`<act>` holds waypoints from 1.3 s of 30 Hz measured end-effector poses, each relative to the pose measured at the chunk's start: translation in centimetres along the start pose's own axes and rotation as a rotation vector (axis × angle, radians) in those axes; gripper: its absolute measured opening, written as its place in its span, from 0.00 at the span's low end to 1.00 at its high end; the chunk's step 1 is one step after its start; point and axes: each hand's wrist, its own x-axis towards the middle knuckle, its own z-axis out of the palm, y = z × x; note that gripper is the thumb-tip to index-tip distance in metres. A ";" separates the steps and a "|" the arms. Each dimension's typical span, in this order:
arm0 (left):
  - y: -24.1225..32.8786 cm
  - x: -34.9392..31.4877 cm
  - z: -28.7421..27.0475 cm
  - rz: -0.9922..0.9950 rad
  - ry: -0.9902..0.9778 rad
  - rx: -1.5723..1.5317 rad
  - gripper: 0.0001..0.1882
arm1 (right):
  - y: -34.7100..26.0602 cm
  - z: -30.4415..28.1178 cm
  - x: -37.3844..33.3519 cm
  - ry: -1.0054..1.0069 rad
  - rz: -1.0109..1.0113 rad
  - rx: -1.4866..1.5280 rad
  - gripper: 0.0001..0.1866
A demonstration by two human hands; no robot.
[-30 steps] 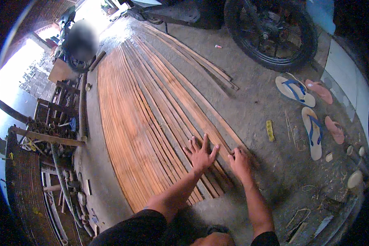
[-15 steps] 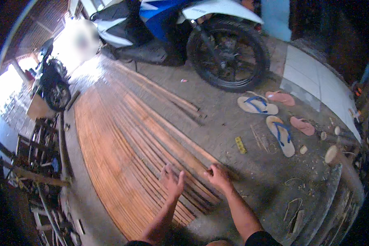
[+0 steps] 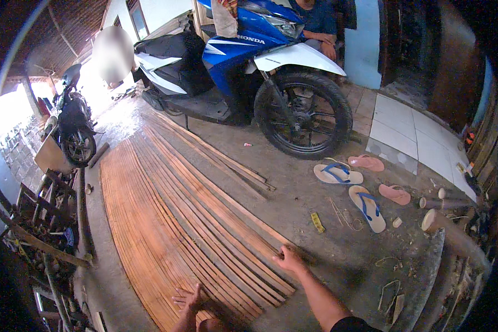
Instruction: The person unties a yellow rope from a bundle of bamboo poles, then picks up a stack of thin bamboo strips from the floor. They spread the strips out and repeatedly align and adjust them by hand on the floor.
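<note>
Long orange-brown bamboo strips (image 3: 144,221) lie side by side on the floor, packed close at the left and spaced apart toward the right. Over the near part of them is my left hand (image 3: 189,299), fingers spread and holding nothing; whether it touches the strips I cannot tell. At the right edge of the spread, my right hand (image 3: 290,260) has its fingers closed around the near end of the outermost bamboo strip (image 3: 249,217). Part of that end is hidden by the hand.
A blue-and-white scooter (image 3: 232,72) stands beyond the strips, with a seated person (image 3: 318,27) behind it. Sandals (image 3: 368,207) and a yellow packet (image 3: 317,222) lie at the right, near cut poles (image 3: 454,232). Stacked wood (image 3: 44,238) lines the left; a motorcycle (image 3: 74,127) stands farther back.
My left hand has moved nearer to me and left, lower over the strips. My right hand stays at the outermost strip's end. The view has tilted up, showing more of the scooter.
</note>
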 end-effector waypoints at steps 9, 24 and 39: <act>-1.0 5.8 5.2 -0.032 -0.110 0.161 0.73 | -0.2 0.3 -1.1 0.184 -0.132 -0.091 0.26; -3.2 6.7 6.6 -0.009 0.097 0.039 0.75 | 1.8 1.7 0.2 0.227 -0.059 -0.154 0.27; -0.7 6.7 -2.6 0.198 -0.489 0.364 0.70 | -3.3 -0.9 -4.8 0.261 0.004 -0.460 0.31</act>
